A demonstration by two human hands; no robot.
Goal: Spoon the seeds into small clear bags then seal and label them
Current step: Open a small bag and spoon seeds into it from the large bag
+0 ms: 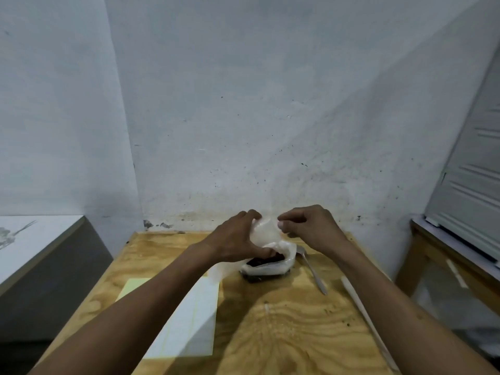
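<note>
A clear plastic bag (pixel 266 234) is held up above the far middle of the wooden table (pixel 284 320). My left hand (pixel 235 239) grips its left side, and my right hand (pixel 311 226) pinches its top right edge. Beneath the bag sits a white container (pixel 270 266) with dark seeds (pixel 266 259) inside, partly hidden by my left thumb. A metal spoon (pixel 312 272) lies on the table just right of the container. A white sheet with yellow stripes (pixel 189 320) lies under my left forearm, and a pale yellow note (pixel 132 288) sits at its left.
A long white stick (pixel 362 315) lies along the table's right side, beside my right forearm. The wall stands right behind the table. A white surface (pixel 35 239) stands at the left and a wooden bench (pixel 446 255) at the right.
</note>
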